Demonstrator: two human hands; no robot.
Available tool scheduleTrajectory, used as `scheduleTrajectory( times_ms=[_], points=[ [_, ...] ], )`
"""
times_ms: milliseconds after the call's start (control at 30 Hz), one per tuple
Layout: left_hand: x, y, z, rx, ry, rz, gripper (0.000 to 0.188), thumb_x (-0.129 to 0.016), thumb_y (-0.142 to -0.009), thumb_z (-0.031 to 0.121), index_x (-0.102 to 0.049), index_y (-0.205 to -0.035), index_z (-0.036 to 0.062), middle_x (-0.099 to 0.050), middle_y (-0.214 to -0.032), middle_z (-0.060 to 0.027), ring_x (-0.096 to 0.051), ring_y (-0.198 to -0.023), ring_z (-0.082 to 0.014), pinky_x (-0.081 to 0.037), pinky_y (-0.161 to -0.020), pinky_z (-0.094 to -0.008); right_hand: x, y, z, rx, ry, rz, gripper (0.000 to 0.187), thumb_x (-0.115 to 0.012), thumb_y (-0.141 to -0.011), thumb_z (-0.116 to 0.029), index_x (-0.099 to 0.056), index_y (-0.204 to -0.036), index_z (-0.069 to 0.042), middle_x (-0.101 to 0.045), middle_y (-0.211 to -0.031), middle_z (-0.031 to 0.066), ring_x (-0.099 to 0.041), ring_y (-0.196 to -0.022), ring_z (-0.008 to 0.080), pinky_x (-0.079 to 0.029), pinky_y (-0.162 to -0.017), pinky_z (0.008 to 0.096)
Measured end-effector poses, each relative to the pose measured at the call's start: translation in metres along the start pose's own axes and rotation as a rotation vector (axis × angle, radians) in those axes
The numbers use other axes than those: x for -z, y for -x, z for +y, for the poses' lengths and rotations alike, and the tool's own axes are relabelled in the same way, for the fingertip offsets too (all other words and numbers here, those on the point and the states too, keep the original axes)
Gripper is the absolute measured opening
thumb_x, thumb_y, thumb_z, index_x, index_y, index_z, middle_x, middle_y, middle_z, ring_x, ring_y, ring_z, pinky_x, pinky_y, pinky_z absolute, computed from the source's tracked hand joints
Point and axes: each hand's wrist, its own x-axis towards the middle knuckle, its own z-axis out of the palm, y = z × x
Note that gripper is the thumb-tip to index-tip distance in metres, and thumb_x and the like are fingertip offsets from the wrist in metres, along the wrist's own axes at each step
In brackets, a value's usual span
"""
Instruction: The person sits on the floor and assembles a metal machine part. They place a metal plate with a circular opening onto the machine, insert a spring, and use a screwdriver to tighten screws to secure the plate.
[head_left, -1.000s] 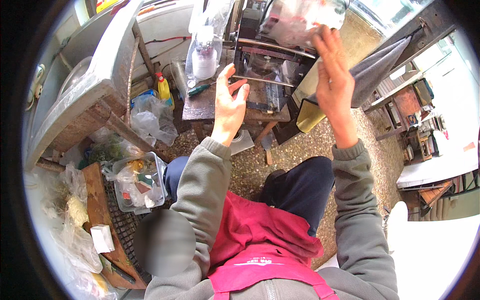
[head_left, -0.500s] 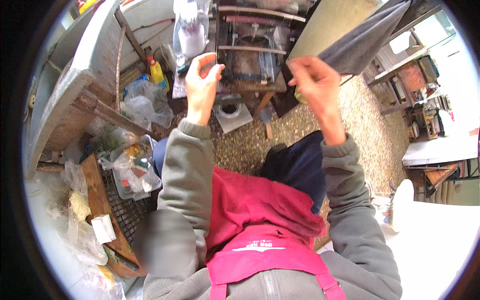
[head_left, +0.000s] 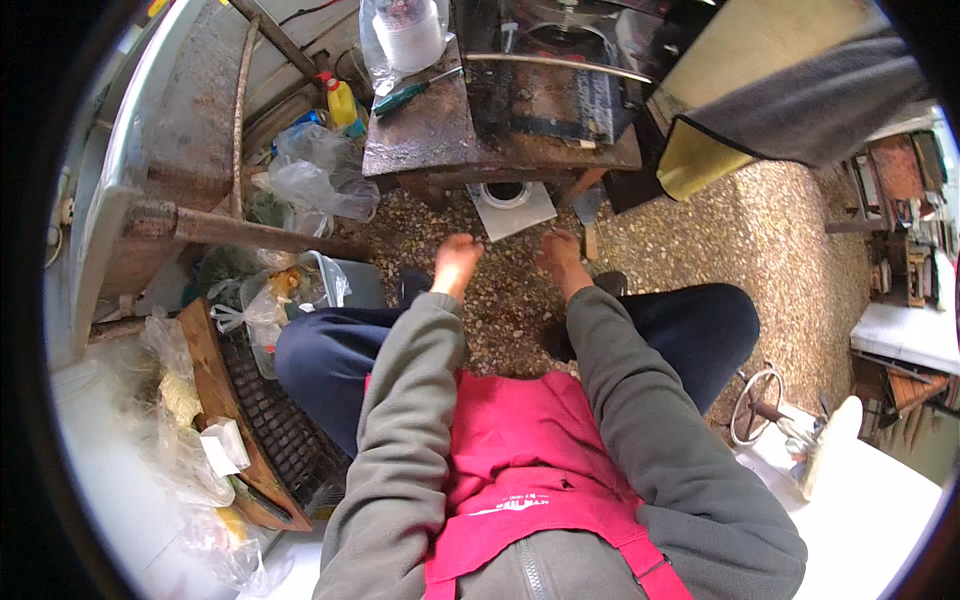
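Low between my knees, my left hand (head_left: 458, 262) and my right hand (head_left: 562, 260) reach forward above the speckled floor, apart from each other. Their fingers point away and are foreshortened; nothing shows in either hand. Just beyond them lies a white square plate with a round ring (head_left: 507, 196), partly under a worn wooden table (head_left: 420, 140). Near my right hand, a flat tool with a wooden handle (head_left: 590, 240) leans or lies by the table leg. A green-handled tool (head_left: 400, 97) with a thin metal shaft rests on the tabletop.
A dark machine with a metal bar (head_left: 560, 95) stands on the table beside a bagged white tub (head_left: 408, 40). A yellow bottle (head_left: 341, 102) and plastic bags (head_left: 318, 180) are at left. Grey cloth (head_left: 790, 105) hangs at right. A plastic crate (head_left: 365, 285) sits by my left knee.
Both hands have come down and closer together, from raised in front of the table to low near the floor. My knees are spread wider, and the view has shifted.
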Motion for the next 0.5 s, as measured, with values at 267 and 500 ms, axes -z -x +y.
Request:
scheduleTrajectory(
  times_ms=[267,500],
  points=[
    [-0.017,-0.022,-0.058,0.043,-0.105,0.007,0.04,-0.076,-0.094,0.018,-0.061,-0.129,0.0033,-0.069,-0.115,-0.0088,-0.065,-0.102,-0.0221,-0.052,-0.086,-0.0382,-0.022,-0.088,-0.008,-0.168,-0.277,-0.073,0.049,-0.063,-0.106,-0.024,-0.046,-0.146,-0.001,-0.05,-0.145,0.0194,-0.052,-0.134,0.0352,-0.049,-0.111,0.0529],
    [-0.007,-0.039,-0.077,0.045,0.033,0.169,0.03,-0.072,-0.091,0.016,-0.068,-0.118,0.0011,-0.075,-0.104,-0.014,-0.071,-0.096,-0.0227,-0.055,-0.084,-0.035,-0.03,-0.062,0.005,0.07,-0.412,-0.332,0.038,-0.064,-0.101,-0.01,-0.05,-0.136,-0.004,-0.062,-0.112,0.015,-0.068,-0.091,0.0285,-0.064,-0.088,0.0459]
  ],
)
